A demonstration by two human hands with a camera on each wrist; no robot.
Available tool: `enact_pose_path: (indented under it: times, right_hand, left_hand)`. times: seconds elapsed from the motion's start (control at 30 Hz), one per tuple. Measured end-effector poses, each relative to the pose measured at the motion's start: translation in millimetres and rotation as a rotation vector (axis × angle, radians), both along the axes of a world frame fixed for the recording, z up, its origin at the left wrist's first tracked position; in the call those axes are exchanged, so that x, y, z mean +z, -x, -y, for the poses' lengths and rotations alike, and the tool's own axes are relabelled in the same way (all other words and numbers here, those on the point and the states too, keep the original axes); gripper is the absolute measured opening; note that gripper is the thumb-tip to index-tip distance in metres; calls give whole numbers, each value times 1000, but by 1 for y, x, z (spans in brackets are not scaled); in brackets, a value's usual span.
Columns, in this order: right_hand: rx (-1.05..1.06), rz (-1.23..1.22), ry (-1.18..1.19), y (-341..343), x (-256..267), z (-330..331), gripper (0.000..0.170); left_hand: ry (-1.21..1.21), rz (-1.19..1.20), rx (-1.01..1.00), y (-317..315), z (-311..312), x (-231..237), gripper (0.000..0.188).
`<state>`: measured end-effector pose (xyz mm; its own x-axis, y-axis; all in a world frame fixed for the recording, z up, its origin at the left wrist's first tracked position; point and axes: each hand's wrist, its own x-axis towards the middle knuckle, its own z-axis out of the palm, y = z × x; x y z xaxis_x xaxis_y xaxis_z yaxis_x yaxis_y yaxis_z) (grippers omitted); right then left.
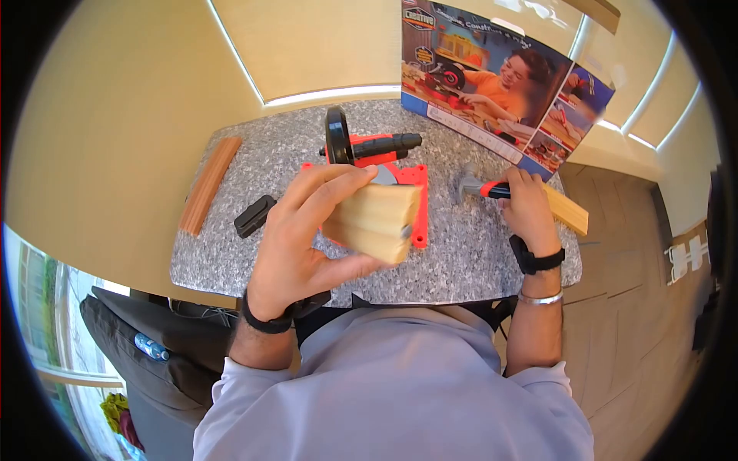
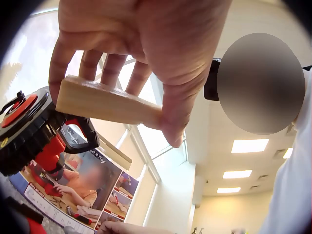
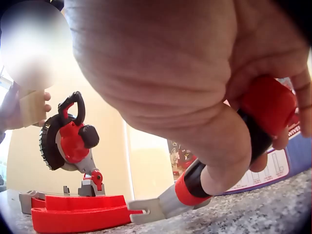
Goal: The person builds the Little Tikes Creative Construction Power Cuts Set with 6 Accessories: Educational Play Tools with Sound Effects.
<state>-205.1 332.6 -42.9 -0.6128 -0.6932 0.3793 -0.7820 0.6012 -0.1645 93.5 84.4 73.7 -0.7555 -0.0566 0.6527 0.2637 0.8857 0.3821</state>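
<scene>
Raised over the table, my left hand [image 1: 288,230] grips a pale wooden block [image 1: 361,219] between thumb and fingers. A small grey peg [image 1: 407,230] shows at the block's right end. The left wrist view has the block [image 2: 107,105] edge-on across the palm. Behind it stands a red and black toy miter saw [image 1: 384,144], its red base [image 1: 420,207] partly hidden by the hand and block. To the right, my right hand [image 1: 530,211] holds a toy hammer [image 1: 496,190] by its red and black handle. The hammer's grey head [image 3: 156,209] is low at the tabletop, near the red base.
A large printed toy box [image 1: 492,84] stands at the back right. A yellowish wooden strip [image 1: 567,209] lies beside my right hand. On the left are a reddish-brown wooden strip [image 1: 210,187] and a black plastic piece [image 1: 254,216]. The speckled table [image 1: 477,269] ends close to my body.
</scene>
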Motion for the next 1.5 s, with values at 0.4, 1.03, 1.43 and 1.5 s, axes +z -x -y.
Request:
enact_pose_path:
  times: [0.4, 1.03, 1.43, 1.5]
  right_hand:
    - [-53, 219, -63, -2, -2, -3, 30]
    - [791, 278, 188, -125, 96, 0, 57]
    - [413, 177, 61, -74, 59, -36, 49]
    - [317, 235, -27, -69, 50, -44, 49]
  left_hand:
    - [-163, 289, -216, 10, -20, -12, 91]
    - [-61, 313, -160, -2, -25, -28, 78]
    - [-209, 207, 77, -32, 20, -22, 50]
    - [-216, 199, 126, -38, 34, -26, 48]
